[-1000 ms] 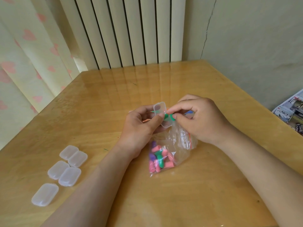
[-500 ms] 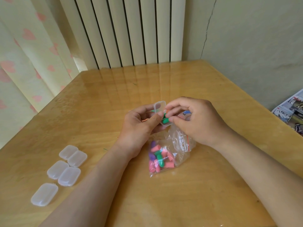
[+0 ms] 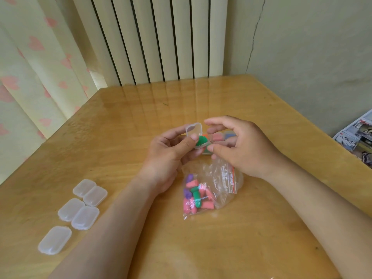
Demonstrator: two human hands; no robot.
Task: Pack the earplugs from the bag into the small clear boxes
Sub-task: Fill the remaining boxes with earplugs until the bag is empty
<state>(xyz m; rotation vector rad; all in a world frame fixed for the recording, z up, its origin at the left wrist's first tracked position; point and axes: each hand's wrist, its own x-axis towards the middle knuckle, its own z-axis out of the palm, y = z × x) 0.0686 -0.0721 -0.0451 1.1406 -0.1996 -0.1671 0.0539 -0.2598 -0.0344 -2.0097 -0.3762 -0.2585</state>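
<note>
My left hand (image 3: 171, 152) holds a small clear box (image 3: 196, 135) above the table, its lid standing up and a green earplug (image 3: 202, 142) lying in its base. My right hand (image 3: 241, 146) hovers just right of the box with curved fingers and thumb apart, and I see nothing pinched between them. A clear zip bag (image 3: 209, 188) with pink, green and purple earplugs lies below both hands. Behind my right fingers sit partly hidden boxes (image 3: 220, 136) with pink, orange and blue earplugs.
Several closed clear boxes (image 3: 79, 210) lie in a loose group near the wooden table's (image 3: 241, 248) left front edge. Magazines (image 3: 356, 135) lie off the table's right edge. A radiator and a curtain stand behind the table.
My right hand pushed the green earplug into the box, then let go and spread its fingers. The left hand kept holding the box.
</note>
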